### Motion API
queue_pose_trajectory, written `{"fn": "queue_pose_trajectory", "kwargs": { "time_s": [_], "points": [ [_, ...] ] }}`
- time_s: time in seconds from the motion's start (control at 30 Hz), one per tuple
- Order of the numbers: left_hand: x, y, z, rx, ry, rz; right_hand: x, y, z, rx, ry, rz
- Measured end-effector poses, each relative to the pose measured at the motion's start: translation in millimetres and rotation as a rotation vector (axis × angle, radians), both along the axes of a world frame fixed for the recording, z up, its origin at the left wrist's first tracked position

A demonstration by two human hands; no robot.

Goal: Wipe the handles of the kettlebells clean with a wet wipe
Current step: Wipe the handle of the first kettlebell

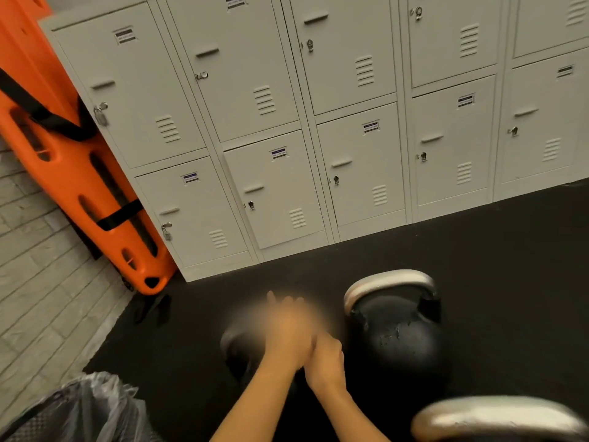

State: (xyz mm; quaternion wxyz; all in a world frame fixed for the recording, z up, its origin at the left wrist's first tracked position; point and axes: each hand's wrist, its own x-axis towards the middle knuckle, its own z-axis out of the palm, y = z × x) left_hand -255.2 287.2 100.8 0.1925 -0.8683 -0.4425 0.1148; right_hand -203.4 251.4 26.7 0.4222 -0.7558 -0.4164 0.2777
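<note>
A black kettlebell (398, 339) with a silver handle (389, 280) stands on the dark floor right of centre. A second kettlebell (234, 349) sits to its left, mostly hidden behind my hands and blurred. A third silver handle (497, 416) shows at the bottom right edge. My left hand (290, 330) and my right hand (326, 362) are pressed together above the left kettlebell. The left hand is blurred, with fingers stretched forward. The right hand curls against it. No wet wipe can be made out between them.
Grey lockers (287, 122) line the back wall. An orange spine board (73, 173) with black straps leans at the left against a brick wall. A bin with a clear plastic liner (83, 409) stands at the bottom left. Black rubber floor (510, 250) extends to the right.
</note>
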Motion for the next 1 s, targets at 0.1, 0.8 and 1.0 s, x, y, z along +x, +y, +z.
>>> {"fn": "queue_pose_trajectory", "kwargs": {
  "time_s": [0.1,0.8,1.0],
  "points": [
    [5.5,-2.1,-7.0,0.044,0.036,-0.009,3.9,-1.0,1.2,-0.017,-0.023,0.013],
    [10.5,5.9,2.9,-0.052,0.127,-0.022,7.4,-4.3,9.7,-0.029,-0.014,0.027],
    [-13.0,19.0,14.4,-0.232,-0.153,0.072,6.7,-5.3,11.3,-0.005,-0.003,0.041]
  ]
}}
